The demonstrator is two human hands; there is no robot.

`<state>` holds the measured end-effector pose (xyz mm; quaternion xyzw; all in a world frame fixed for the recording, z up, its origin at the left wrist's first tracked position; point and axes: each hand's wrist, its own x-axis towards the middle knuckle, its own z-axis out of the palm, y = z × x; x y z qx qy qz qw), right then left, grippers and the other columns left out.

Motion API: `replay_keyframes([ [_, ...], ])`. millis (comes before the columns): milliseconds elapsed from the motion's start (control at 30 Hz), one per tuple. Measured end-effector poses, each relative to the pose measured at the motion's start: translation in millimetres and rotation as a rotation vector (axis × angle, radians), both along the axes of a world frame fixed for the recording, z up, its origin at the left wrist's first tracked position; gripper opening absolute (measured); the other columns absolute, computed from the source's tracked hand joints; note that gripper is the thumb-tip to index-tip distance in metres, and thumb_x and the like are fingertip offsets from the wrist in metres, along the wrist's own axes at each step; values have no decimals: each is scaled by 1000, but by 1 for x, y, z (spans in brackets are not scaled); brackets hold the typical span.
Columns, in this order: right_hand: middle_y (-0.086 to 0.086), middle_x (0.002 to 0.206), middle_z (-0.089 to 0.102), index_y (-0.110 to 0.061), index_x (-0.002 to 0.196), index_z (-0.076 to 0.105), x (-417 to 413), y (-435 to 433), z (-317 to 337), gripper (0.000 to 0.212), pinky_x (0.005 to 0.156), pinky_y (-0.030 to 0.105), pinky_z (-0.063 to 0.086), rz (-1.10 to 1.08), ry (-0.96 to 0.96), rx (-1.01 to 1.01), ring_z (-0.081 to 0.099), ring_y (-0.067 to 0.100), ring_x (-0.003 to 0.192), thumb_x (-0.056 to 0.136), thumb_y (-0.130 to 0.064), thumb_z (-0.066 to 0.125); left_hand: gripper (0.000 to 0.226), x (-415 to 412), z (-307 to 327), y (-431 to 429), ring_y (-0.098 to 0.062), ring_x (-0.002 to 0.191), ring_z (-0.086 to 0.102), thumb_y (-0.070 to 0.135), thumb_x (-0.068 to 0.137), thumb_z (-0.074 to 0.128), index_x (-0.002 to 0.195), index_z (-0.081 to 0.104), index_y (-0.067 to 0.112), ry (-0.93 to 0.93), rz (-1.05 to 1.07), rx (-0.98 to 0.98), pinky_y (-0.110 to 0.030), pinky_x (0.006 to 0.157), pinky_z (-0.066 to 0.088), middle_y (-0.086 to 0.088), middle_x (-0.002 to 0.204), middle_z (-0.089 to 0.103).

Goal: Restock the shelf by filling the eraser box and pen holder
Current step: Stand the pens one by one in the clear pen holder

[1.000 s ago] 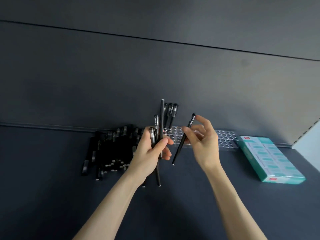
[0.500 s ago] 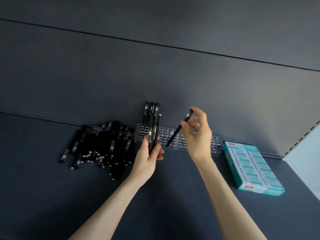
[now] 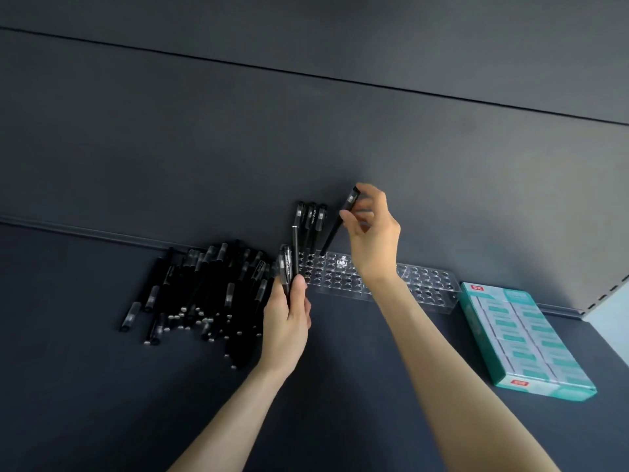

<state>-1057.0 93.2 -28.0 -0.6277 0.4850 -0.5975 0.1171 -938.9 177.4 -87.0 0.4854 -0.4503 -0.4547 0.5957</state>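
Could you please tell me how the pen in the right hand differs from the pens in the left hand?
The right hand pinches one pen near its cap; the left hand grips several pens in a bundle. The single pen tilts, tip down at the pen holder's back row; the bundle stands nearly upright before the holder's left end. All are black pens.

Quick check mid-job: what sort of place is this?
Most likely a shop's stationery display: a dark shelf with a back panel, a clear multi-hole pen holder along it, a loose pile of black pens and a teal eraser box.
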Motion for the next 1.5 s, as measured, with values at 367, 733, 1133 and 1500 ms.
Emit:
replay_keyframes([
  [367,-3,76,61,-9,115,55,0,-4,-8,30,73,39,51,-61,255,62,58,21,69,86,-6,64,31,2,1,-2,-7,38,31,32,100,40,93,46,3,54,4,51,-21,34,25,2,54,39],
  [733,-1,80,66,-15,112,55,-2,-2,-11,26,72,40,52,-61,334,147,61,21,70,88,-8,62,23,3,4,1,-5,44,43,29,97,49,92,56,8,43,-34,49,-15,39,32,-2,56,47],
  [1133,7,74,69,-13,109,58,-7,67,1,27,64,20,52,292,-260,339,63,12,62,85,-5,66,20,5,12,9,-11,39,33,19,88,65,86,60,0,117,-247,106,-18,37,20,-7,62,59],
  [1500,0,69,69,-10,84,61,-40,98,-16,21,68,20,50,329,-407,501,63,12,65,75,6,70,16,18,21,4,-4,38,30,7,83,66,70,57,9,434,-89,73,-19,37,14,2,58,55],
])
